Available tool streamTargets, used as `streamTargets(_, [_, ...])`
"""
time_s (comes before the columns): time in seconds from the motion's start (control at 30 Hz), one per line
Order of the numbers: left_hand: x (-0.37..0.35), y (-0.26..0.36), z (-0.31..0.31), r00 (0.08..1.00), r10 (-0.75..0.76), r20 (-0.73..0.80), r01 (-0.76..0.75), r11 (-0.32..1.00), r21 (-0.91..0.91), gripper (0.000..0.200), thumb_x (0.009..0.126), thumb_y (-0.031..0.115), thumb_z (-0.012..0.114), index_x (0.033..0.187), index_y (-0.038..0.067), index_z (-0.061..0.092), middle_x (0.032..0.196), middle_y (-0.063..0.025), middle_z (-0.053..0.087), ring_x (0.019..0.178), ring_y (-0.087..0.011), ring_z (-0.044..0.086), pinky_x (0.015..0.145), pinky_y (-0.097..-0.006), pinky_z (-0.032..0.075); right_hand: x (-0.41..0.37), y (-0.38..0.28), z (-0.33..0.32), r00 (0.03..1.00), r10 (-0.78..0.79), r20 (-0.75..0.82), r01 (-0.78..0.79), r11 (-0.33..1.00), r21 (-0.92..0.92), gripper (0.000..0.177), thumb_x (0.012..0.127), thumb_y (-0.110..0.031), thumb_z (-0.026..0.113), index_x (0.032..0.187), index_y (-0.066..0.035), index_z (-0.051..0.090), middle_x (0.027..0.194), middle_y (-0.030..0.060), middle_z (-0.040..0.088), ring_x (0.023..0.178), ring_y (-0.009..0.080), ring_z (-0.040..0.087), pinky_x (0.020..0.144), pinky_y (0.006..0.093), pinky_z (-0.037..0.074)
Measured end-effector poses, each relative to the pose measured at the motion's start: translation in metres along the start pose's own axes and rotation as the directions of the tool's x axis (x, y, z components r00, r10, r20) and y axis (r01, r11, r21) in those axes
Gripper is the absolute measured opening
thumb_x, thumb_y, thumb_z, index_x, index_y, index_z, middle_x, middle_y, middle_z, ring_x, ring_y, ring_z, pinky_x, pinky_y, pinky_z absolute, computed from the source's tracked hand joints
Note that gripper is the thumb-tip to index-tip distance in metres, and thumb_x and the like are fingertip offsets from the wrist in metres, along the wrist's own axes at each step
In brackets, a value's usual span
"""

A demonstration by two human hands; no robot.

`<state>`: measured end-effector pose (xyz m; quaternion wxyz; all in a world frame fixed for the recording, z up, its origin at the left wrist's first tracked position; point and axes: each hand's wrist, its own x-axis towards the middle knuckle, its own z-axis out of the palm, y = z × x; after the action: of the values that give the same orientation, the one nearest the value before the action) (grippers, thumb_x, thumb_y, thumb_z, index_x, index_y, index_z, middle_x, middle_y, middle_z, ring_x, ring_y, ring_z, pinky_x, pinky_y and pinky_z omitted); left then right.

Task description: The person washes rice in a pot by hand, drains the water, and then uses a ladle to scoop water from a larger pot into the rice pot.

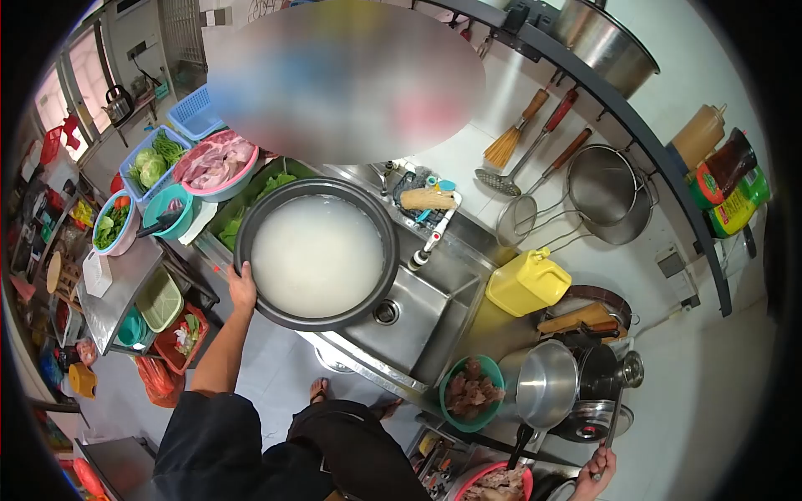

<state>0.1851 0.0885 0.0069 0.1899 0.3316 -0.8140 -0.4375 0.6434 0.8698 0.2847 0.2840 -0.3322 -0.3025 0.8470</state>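
Observation:
A large dark grey pot (386,294) is tilted slightly over the sink, full of cloudy white liquid (322,255); whether rice lies beneath cannot be seen. My left hand (241,290) grips its rim at the lower left. Far to the right, my right hand (598,473) is closed round the long handle of a metal ladle (631,369), whose round bowl points up and away from me. Near that hand stand a silver pot (543,386) and a pink basin (525,484) of raw meat.
The steel sink (409,321) has a faucet (428,246) behind it. A yellow jug (528,282) and green basin (451,409) of meat stand to its right. Basins of vegetables (149,171) and meat (215,160) sit left. Strainers (603,184) hang on the wall.

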Motion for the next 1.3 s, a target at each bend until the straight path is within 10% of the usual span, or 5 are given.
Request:
streamTargets(0.07, [0.006, -0.016, 0.006, 1.000, 0.001, -0.009, -0.002, 0.999, -0.041, 0.068, 0.098, 0.049, 0.051, 0.143, -0.002, 0.042, 0.134, -0.0294, 0.056, 0.125, -0.0427, 0.053, 0.106, -0.0449, 0.040, -0.074, 0.028, 0.042, 0.955, -0.217, -0.201, 0.100, 0.878, -0.469, 0.021, 0.094, -0.022, 0.063, 0.106, -0.006, 0.058, 0.077, 0.0021, 0.062, 0.045, 0.0071, 0.039, 0.038, 0.0199, 0.029])
streamTargets(0.47, [0.007, -0.022, 0.007, 0.998, 0.040, 0.056, -0.028, 0.979, -0.201, 0.071, 0.102, 0.051, 0.044, 0.137, -0.010, 0.043, 0.135, -0.0327, 0.053, 0.127, -0.0439, 0.051, 0.108, -0.0439, 0.037, -0.214, 0.151, 0.173, 0.985, 0.124, -0.119, -0.162, 0.907, -0.389, 0.017, 0.096, -0.006, 0.049, 0.111, 0.003, 0.051, 0.072, 0.0084, 0.053, 0.040, 0.0106, 0.041, 0.034, 0.0230, 0.036])
streamTargets(0.57, [0.014, -0.033, 0.013, 0.996, 0.048, 0.081, -0.030, 0.976, -0.215, 0.069, 0.103, 0.049, 0.042, 0.139, -0.010, 0.042, 0.135, -0.0323, 0.052, 0.128, -0.0430, 0.050, 0.109, -0.0425, 0.036, -0.191, 0.178, 0.177, 0.891, 0.440, 0.108, -0.360, 0.833, -0.420, 0.052, 0.096, -0.008, 0.052, 0.143, 0.007, 0.038, 0.081, 0.0148, 0.060, 0.042, 0.0140, 0.043, 0.033, 0.0222, 0.036])
streamTargets(0.77, [-0.002, -0.004, -0.004, 0.996, -0.015, 0.084, 0.039, 0.955, -0.294, 0.068, 0.102, 0.048, 0.045, 0.140, -0.008, 0.043, 0.137, -0.0309, 0.052, 0.128, -0.0414, 0.050, 0.109, -0.0425, 0.036, -0.180, 0.246, 0.250, 0.623, 0.706, 0.337, -0.348, 0.636, -0.689, 0.044, 0.093, -0.003, 0.054, 0.135, 0.010, 0.048, 0.069, 0.0016, 0.051, 0.043, 0.0066, 0.042, 0.038, 0.0214, 0.032])
streamTargets(1.3, [0.003, -0.019, -0.002, 0.985, -0.074, 0.155, 0.135, 0.890, -0.436, 0.066, 0.099, 0.048, 0.052, 0.144, 0.001, 0.046, 0.139, -0.0271, 0.048, 0.132, -0.0404, 0.043, 0.112, -0.0442, 0.033, -0.172, 0.328, 0.355, 0.504, 0.793, 0.342, -0.165, 0.478, -0.863, 0.045, 0.090, -0.001, 0.057, 0.134, 0.006, 0.050, 0.074, 0.0054, 0.055, 0.043, 0.0064, 0.043, 0.038, 0.0214, 0.035])
